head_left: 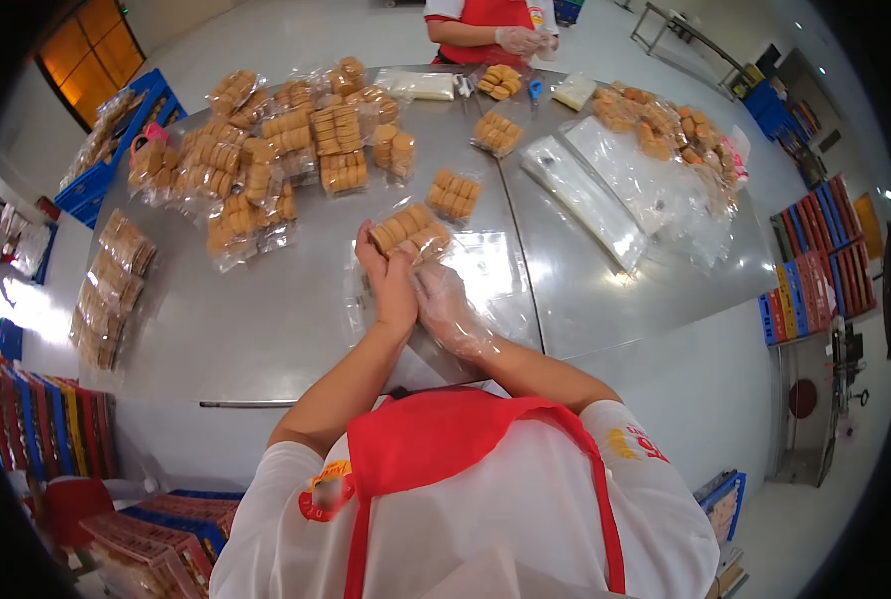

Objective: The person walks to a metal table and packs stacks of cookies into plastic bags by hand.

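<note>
A clear packet of round cookies (pixel 409 230) is tilted up over the near middle of the metal table. My left hand (pixel 390 288), without a glove, wraps round its left side with the thumb in front. My right hand (pixel 449 309), in a clear plastic glove, is closed at the packet's lower end; its fingertips are partly hidden. Just beyond lies a small stack of cookies (pixel 453 194). Clear plastic film or bags (pixel 485 262) lie under and beside my hands.
Many packed cookies (pixel 286 130) crowd the table's far left, with a row of packets (pixel 113 285) at its left edge. Empty clear bags (pixel 583 200) and loose cookies (pixel 665 120) lie right. Blue scissors (pixel 535 90) are at the back, where a gloved co-worker (pixel 485 30) stands.
</note>
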Action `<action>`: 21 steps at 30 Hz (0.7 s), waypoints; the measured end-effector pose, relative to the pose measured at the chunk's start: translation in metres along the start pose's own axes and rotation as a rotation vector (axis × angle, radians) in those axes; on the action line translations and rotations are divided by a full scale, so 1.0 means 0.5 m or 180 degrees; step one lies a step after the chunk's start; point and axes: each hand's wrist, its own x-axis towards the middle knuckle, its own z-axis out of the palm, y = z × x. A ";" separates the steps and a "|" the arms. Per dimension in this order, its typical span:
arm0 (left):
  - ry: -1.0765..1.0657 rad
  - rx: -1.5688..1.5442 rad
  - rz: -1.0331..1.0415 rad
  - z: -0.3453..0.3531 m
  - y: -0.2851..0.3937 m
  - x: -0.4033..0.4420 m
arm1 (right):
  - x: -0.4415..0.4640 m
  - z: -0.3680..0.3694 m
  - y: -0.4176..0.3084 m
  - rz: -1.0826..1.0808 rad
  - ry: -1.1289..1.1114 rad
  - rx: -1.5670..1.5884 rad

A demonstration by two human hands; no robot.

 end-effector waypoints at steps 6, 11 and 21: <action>-0.0660 0.0254 0.0089 0.182 -0.054 -0.032 | -0.023 -0.141 0.076 -0.0104 0.0953 0.0061; -0.0996 0.0955 0.0230 0.300 -0.145 -0.089 | -0.042 -0.208 0.186 0.0627 0.1496 0.1777; -0.0353 0.2040 0.0658 0.204 -0.137 -0.018 | -0.307 -0.452 0.196 -0.0129 0.0188 -0.1055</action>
